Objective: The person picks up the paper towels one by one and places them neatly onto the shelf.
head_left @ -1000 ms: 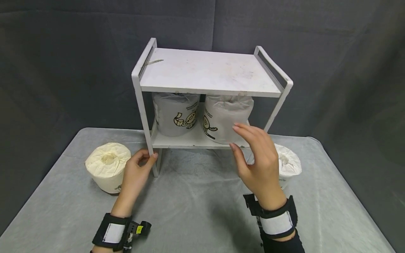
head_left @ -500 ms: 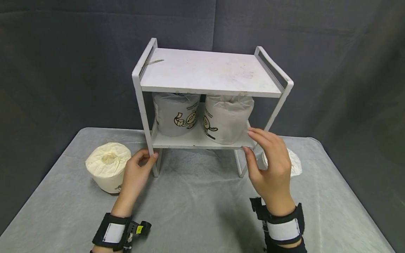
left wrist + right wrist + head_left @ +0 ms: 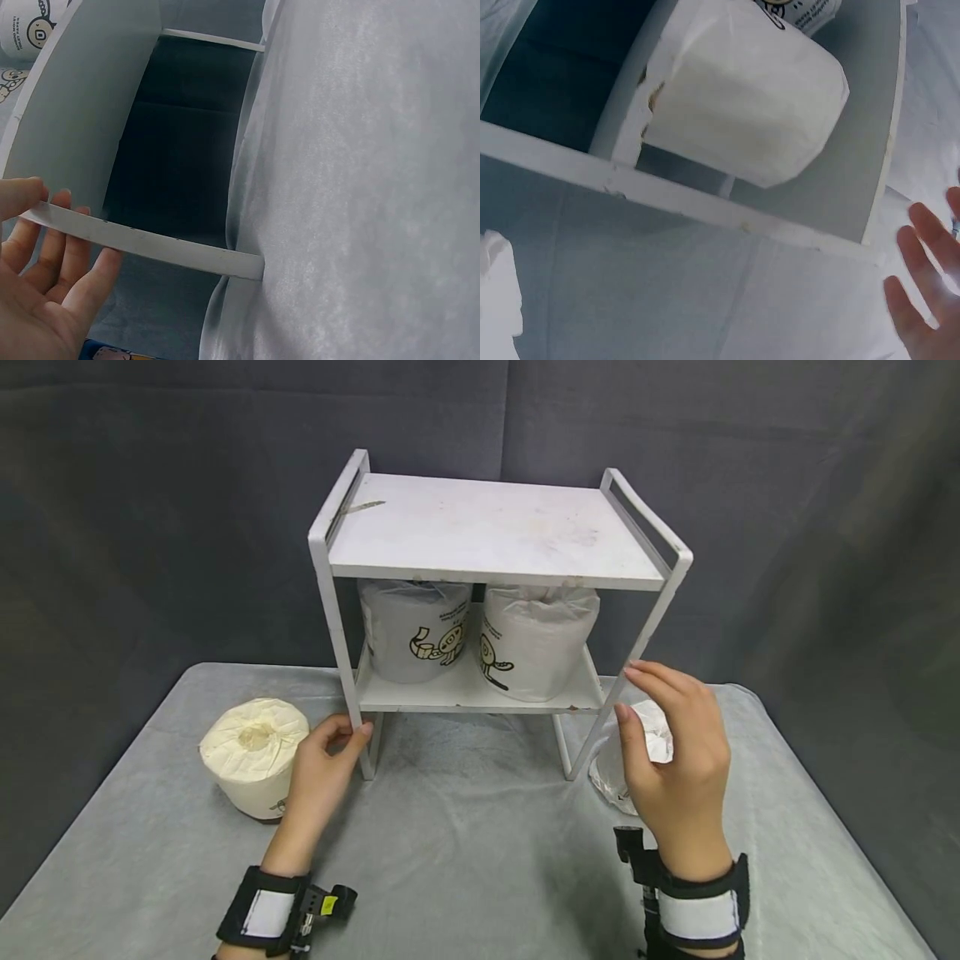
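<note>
A white two-tier shelf rack (image 3: 495, 531) stands on the table. My left hand (image 3: 322, 772) pinches its front left leg, and in the left wrist view the thumb and fingers (image 3: 94, 281) lie on both sides of that leg. My right hand (image 3: 678, 764) is raised by the right leg, fingers apart and bent, with nothing held. Behind it a white wrapped toilet roll (image 3: 613, 772) is partly hidden. Two wrapped toilet rolls, a left one (image 3: 393, 643) and a right one (image 3: 551, 647), stand side by side on the lower tier.
A cream-wrapped toilet roll (image 3: 255, 747) stands on the grey-covered table (image 3: 465, 860), left of my left hand. The rack's upper tier has raised side rails, such as the right rail (image 3: 648, 518). A dark cloth backdrop (image 3: 480, 410) hangs behind.
My right hand has moved right, from in front of the right-hand roll on the lower tier to beyond the rack's right leg. My left hand keeps its hold on the left leg.
</note>
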The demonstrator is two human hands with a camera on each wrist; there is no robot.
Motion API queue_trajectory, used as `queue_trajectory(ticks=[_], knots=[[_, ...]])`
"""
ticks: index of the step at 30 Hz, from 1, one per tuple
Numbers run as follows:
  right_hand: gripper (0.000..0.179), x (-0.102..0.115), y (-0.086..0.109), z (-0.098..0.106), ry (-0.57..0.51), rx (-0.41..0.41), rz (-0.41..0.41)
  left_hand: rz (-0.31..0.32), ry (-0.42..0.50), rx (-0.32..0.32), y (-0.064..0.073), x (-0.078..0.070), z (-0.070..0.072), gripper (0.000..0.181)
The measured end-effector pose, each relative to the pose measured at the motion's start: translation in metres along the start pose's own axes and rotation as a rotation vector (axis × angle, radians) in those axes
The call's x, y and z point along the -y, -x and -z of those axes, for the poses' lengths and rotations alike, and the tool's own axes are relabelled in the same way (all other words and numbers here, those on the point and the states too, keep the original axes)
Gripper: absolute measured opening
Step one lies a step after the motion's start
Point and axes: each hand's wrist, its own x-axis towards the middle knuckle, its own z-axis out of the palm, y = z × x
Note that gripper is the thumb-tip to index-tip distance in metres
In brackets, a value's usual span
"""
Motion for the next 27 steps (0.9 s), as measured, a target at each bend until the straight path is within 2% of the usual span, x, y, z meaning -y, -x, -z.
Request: queue_trajectory(ticks=[6, 14, 23, 27], knots=[[0.036, -0.005, 0.001, 0.009, 0.046, 0.117, -0.054, 0.008, -0.006, 0.001, 0.0, 0.0, 0.002, 0.032], [0.027, -0.011, 0.004, 0.016, 0.083, 0.239, -0.12, 0.014, -0.006, 0.001, 0.0, 0.0, 0.004, 0.031], [0.037, -0.021, 0.006, 0.028, 0.154, 0.359, -0.177, 0.006, 0.008, 0.008, 0.0, 0.0, 0.0, 0.03], [0.036, -0.024, 0.006, 0.032, 0.178, 0.428, -0.242, 0.004, 0.009, 0.0, 0.0, 0.0, 0.0, 0.03]])
